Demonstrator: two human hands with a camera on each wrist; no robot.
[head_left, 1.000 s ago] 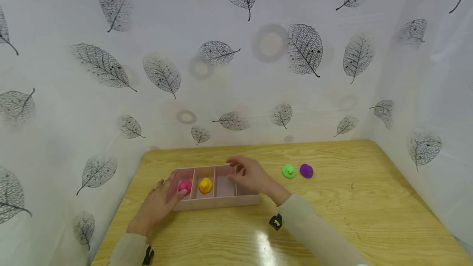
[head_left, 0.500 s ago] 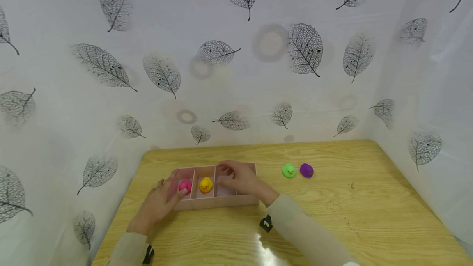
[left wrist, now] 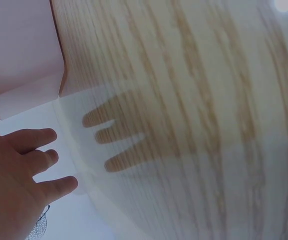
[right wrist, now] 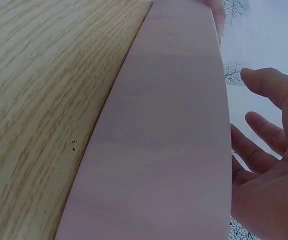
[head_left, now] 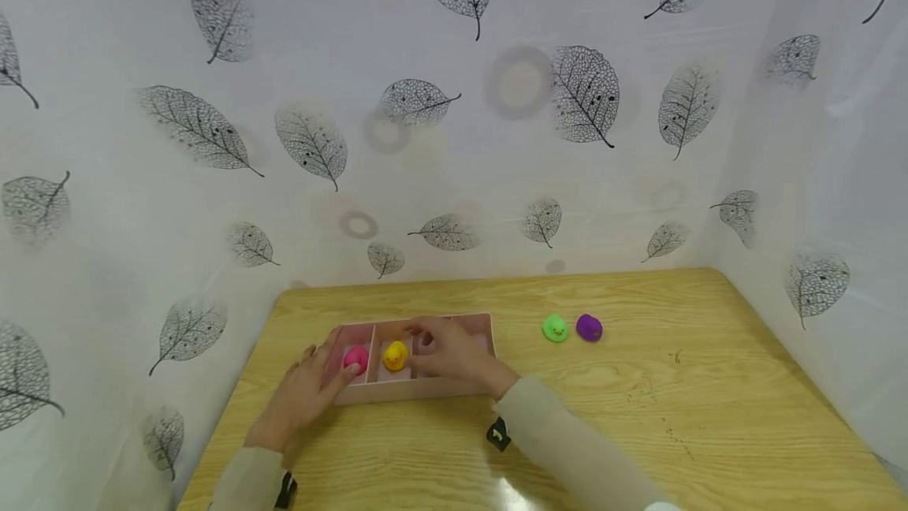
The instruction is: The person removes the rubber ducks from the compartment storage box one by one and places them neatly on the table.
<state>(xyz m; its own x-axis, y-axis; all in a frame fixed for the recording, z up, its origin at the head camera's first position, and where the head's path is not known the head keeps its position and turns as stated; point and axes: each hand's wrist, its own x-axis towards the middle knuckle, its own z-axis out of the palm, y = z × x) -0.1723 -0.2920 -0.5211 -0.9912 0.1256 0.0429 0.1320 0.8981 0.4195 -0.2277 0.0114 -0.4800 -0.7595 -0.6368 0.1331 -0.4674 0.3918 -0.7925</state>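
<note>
A pale pink divided box (head_left: pixel 418 393) lies on the table with its compartments in a row. A pink rubber duck (head_left: pixel 356 358) sits in its leftmost compartment and a yellow rubber duck (head_left: pixel 395 355) in the one beside it. My left hand (head_left: pixel 303 389) rests at the box's left end, thumb over the rim by the pink duck; in the left wrist view its fingers (left wrist: pixel 59 187) are spread and straight. My right hand (head_left: pixel 454 349) hovers over the box, fingers bent apart, thumb tip right beside the yellow duck. The right wrist view shows the thumb and fingers separated, with nothing between them.
A green rubber duck (head_left: pixel 556 328) and a purple rubber duck (head_left: pixel 589 328) stand to the right of the box on the wood-grain table (head_left: pixel 638 416). A white curtain (head_left: pixel 496 180) with leaf prints hangs behind the table and along both sides.
My right hand has moved left across the box, from its right-hand compartments to beside the yellow duck. The left hand and the ducks have stayed in place.
</note>
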